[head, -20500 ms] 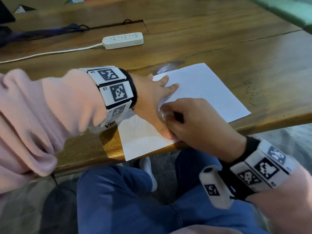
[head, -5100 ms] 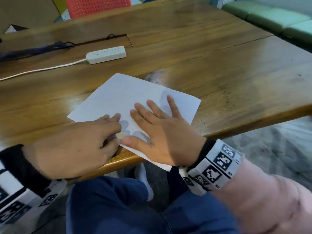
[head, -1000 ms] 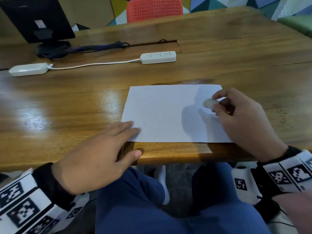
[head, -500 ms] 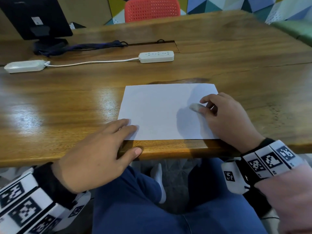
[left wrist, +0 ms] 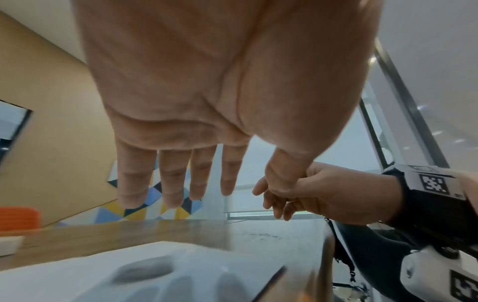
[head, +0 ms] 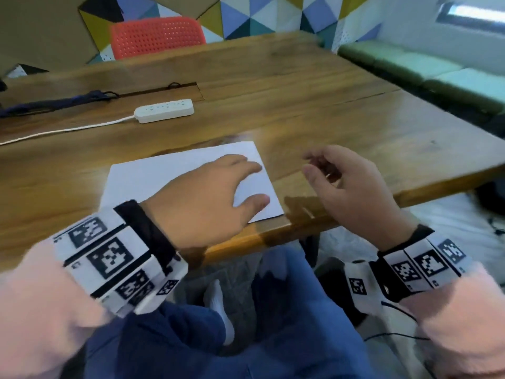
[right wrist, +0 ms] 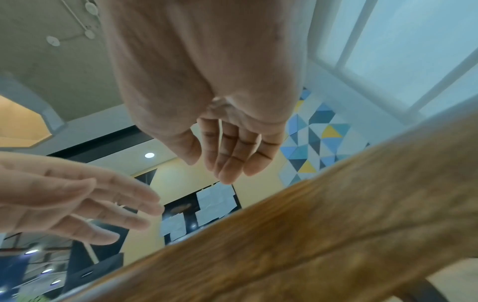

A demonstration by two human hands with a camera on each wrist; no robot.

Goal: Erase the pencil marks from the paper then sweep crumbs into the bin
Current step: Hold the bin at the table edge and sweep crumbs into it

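Note:
The white paper (head: pixel 164 181) lies on the wooden table (head: pixel 328 119) near its front edge, and I see no pencil marks on its bare part. My left hand (head: pixel 246 181) hovers just over the paper's right half, fingers straight and spread, holding nothing. In the left wrist view a grey oval shape (left wrist: pixel 143 269) lies on the paper below my left hand (left wrist: pixel 227 183); I cannot tell whether it is the eraser or a shadow. My right hand (head: pixel 311 164) hangs above bare wood right of the paper. In the right wrist view the right hand (right wrist: pixel 209 163) is loosely curled and empty.
A white power strip (head: pixel 164 110) with its cord lies behind the paper, and a dark strap (head: pixel 54 103) lies at the far left. A red chair (head: pixel 155 36) stands beyond the table. A green sofa (head: pixel 423 69) runs along the right. No bin is in view.
My right hand has left the paper and moved right, and the eraser is no longer in its fingers. My left hand has moved from the front edge to over the paper's right half.

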